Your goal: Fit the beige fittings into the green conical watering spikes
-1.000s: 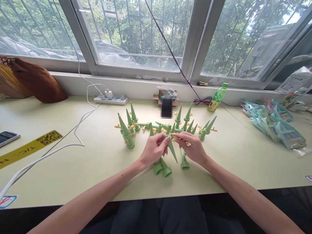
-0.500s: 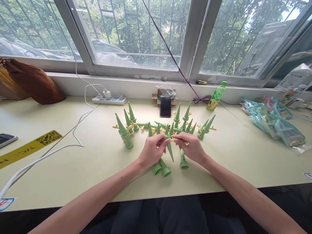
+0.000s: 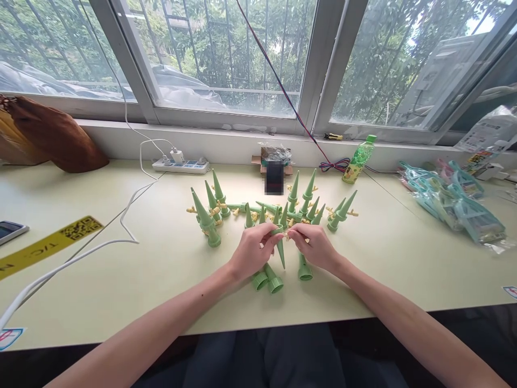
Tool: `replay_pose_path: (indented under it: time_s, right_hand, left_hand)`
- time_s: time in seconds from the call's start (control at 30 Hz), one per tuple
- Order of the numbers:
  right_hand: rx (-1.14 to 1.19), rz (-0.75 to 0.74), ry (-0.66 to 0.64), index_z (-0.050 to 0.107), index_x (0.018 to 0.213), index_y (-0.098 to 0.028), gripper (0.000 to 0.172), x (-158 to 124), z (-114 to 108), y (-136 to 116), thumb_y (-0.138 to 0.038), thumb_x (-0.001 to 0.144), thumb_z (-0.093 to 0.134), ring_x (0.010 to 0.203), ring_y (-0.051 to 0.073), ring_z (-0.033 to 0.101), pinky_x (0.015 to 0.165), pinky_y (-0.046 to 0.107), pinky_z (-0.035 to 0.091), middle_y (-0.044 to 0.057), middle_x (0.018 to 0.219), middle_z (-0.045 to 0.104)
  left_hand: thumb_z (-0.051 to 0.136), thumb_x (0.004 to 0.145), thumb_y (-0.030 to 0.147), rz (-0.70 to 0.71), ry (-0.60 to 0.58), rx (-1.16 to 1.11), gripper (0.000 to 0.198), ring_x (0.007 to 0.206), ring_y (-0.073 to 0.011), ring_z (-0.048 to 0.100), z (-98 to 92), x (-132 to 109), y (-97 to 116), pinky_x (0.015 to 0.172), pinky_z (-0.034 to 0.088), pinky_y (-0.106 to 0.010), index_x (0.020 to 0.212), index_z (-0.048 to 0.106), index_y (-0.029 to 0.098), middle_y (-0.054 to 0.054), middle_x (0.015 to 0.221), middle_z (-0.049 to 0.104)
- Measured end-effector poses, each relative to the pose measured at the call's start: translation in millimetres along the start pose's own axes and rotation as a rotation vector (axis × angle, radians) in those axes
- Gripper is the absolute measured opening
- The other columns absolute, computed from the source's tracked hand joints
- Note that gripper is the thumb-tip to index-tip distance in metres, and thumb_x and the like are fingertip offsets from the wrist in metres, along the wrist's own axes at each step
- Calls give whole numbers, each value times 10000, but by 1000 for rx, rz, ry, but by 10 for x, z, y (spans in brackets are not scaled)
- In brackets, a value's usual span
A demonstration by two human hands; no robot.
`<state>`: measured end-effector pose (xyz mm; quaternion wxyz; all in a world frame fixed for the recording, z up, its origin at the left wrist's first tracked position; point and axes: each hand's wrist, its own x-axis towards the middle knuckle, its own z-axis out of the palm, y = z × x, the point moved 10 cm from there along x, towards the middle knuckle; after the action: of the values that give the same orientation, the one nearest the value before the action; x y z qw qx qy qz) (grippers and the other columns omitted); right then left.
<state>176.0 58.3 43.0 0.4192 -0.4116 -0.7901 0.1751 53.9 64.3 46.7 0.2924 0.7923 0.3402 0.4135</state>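
My left hand [image 3: 252,251] pinches the wide end of a green plastic cone spike [image 3: 280,249] whose tip points down toward me. My right hand [image 3: 315,246] is closed on a small yellow valve piece [image 3: 287,235], held against the side of that spike's wide end. Beneath my hands lie three more green spikes [image 3: 271,281] flat on the table. Behind them stand and lie several green spikes with yellow valves [image 3: 210,213], in a loose row from left to right [image 3: 341,212].
A pale green table [image 3: 161,269] runs under a window. A white power strip [image 3: 180,165] with cable, a brown bag [image 3: 52,140], a phone [image 3: 10,230], a yellow tape strip [image 3: 48,245], a green bottle [image 3: 358,158] and teal packets [image 3: 456,205] lie around.
Both hands have drawn slightly closer together, the yellow piece now pressed to the spike. The spike has turned more upright, tip down.
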Motion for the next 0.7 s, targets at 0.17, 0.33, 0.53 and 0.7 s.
replay_pose_path:
  time_s: [0.17,0.33,0.53,0.7]
  right_hand:
    - [4,15,-18,561,700,-182,442,0,22,8,-425,1023,382,505,115,445,524,248,356,-6,568,529]
    - [55,53,-21,518,667,-194,460,-8,21,13,-452,1020,373,478,113,408,512,248,341,-27,520,460]
    - [120,100,-36,512,661,-195,472,-22,44,22,-481,1012,377,454,107,372,489,251,329,-41,486,410]
    - [302,226,-70,481,658,-198,463,-38,113,115,-514,990,417,414,94,343,445,246,313,-54,461,398]
  left_hand:
    - [523,959,341,57,12,89,216,527,-99,532,-4,-16,33,479,395,-208,840,599,178,19,639,551]
    - [511,967,314,178,48,183,184,570,-103,503,-30,-39,134,507,396,-215,898,617,180,3,694,566]
    - [513,964,279,268,64,199,138,597,-105,496,-48,-52,217,557,403,-227,907,601,189,0,727,561]
    - [486,972,243,325,52,223,121,616,-110,464,-37,-66,269,570,392,-227,909,576,193,-3,739,522]
